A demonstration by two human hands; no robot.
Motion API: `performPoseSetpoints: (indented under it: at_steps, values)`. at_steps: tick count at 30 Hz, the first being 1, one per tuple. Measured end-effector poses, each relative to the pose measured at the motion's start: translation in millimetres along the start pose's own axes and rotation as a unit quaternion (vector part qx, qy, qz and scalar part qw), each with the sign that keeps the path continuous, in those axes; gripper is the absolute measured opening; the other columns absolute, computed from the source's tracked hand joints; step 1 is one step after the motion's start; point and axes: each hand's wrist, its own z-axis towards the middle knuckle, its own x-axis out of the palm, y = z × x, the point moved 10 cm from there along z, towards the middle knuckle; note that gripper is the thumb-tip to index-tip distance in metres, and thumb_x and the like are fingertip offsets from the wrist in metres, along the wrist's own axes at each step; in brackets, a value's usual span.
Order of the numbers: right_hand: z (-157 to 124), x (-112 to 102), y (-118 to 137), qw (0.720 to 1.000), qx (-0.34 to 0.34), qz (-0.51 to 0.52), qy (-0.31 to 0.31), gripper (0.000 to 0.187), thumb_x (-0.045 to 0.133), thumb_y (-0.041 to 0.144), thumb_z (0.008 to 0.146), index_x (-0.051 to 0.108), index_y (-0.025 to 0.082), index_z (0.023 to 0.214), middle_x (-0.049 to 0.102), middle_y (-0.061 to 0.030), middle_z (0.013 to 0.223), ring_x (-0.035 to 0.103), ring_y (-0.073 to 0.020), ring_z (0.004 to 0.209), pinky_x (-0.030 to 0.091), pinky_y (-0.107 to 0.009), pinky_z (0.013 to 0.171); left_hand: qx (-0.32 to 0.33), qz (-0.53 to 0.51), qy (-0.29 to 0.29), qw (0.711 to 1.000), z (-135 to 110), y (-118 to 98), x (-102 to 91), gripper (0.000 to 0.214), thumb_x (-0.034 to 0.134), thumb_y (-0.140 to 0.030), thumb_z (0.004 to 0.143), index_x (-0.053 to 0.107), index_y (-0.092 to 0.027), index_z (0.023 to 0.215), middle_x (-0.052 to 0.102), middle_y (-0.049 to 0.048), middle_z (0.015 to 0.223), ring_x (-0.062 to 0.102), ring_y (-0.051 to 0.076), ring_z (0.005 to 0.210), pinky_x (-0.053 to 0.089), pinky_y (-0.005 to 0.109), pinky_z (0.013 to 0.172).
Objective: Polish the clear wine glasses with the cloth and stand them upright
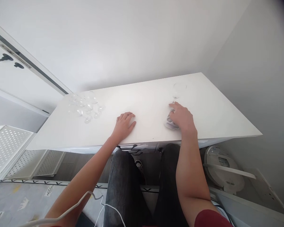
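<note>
Widely apart: left hand (124,126) near tabletop edge (144,141), right hand (182,118) on cloth (171,125).

Nothing reads clearly (print (49,190) blurs on patterned fabric (33,203) and white appliance (217,173)).

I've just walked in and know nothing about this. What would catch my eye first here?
Probably the cluster of clear, glassy pieces toward the far left of the white tabletop. Next come the two bare hands: the left hand rests flat near the middle front edge, while the right hand bends over a pale, crumpled item farther right.
</note>
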Motion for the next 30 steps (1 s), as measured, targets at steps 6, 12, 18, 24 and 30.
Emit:
performPoseSetpoints:
  at_steps: [6,12,18,24,30]
  values:
    - [33.4,-8.7,-23.0,0.996,-0.010,-0.089,0.025,0.063,0.040,0.025,0.098,0.047,0.029,0.160,0.035,-0.0051,0.171,0.052,-0.0331,0.142,0.047,-0.051,0.113,-0.010,0.017,-0.006,1.000,6.2,-7.9,0.2,0.032,0.045,-0.035,0.103,0.058,-0.026,0.131,0.059,0.0114,0.141,0.054,0.031,0.128,0.042,0.051,0.107]
    - [73.9,-25.7,-39.2,0.983,-0.036,-0.182,-0.010,0.059,0.036,0.026,0.101,0.047,0.029,0.159,0.042,-0.0134,0.166,0.060,-0.0338,0.130,0.050,-0.048,0.100,-0.004,0.022,-0.021,1.000,1.7,-7.0,-2.0,0.031,0.045,-0.034,0.104,0.060,-0.024,0.130,0.060,0.0123,0.139,0.054,0.031,0.125,0.042,0.049,0.105]
    - [65.3,-29.9,-47.1,0.981,0.004,-0.168,-0.095,0.059,0.039,0.027,0.101,0.045,0.032,0.159,0.032,-0.0201,0.167,0.069,-0.0299,0.101,0.052,-0.043,0.083,-0.001,0.020,-0.033,0.999,3.5,-1.0,2.0,0.030,0.047,-0.034,0.103,0.061,-0.023,0.128,0.061,0.0125,0.136,0.056,0.031,0.121,0.043,0.048,0.102]
    - [27.2,-36.6,-40.2,0.970,-0.009,-0.138,-0.202,0.038,0.040,0.028,0.100,0.060,0.013,0.128,0.055,-0.0216,0.127,0.060,-0.0208,0.072,0.041,-0.035,0.062,-0.018,0.027,-0.106,0.994,-9.3,-1.8,-12.5,0.025,0.043,-0.029,0.105,0.066,-0.020,0.109,0.067,0.0140,0.115,0.060,0.030,0.110,0.043,0.047,0.098]
    - [26.5,-38.6,-37.7,0.972,-0.039,-0.095,-0.212,0.031,0.046,0.024,0.095,0.056,0.013,0.122,0.062,-0.0143,0.099,0.057,-0.0248,0.082,0.033,-0.033,0.062,-0.139,-0.125,-0.219,0.958,-70.6,64.8,-55.1,0.015,0.054,-0.033,0.098,0.064,-0.022,0.093,0.071,0.0053,0.086,0.065,0.020,0.080,0.048,0.035,0.080]
